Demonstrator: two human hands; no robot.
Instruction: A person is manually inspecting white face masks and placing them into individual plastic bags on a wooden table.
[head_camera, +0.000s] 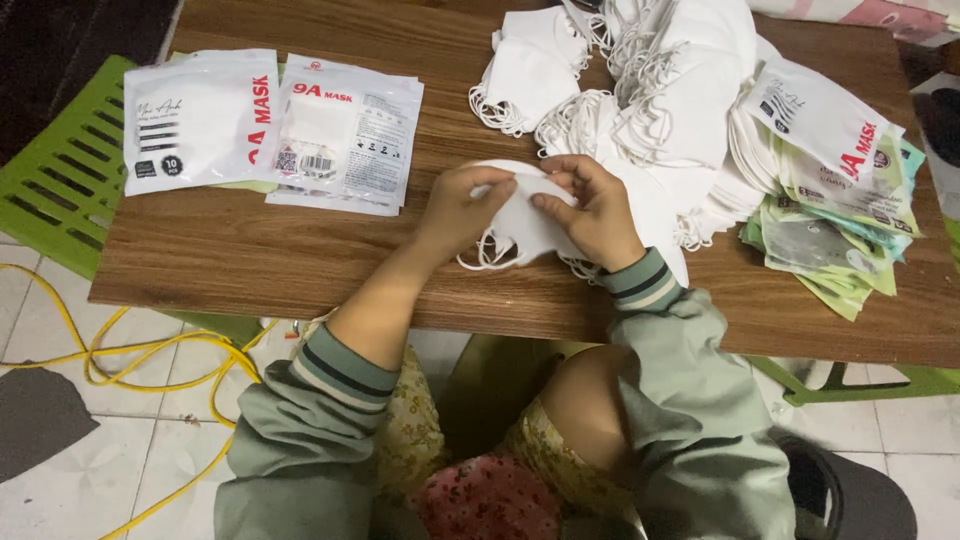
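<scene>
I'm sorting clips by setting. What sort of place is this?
Probably a home or small workshop used for packing face masks by hand: a low wooden table holds a heap of loose white masks and sealed white pouches, above a tiled floor.

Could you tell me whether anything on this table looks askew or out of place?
Mostly tidy. The stack of empty pouches at the right edge is fanned and hangs over the wooden table. Both hands hold a white mask.
</scene>
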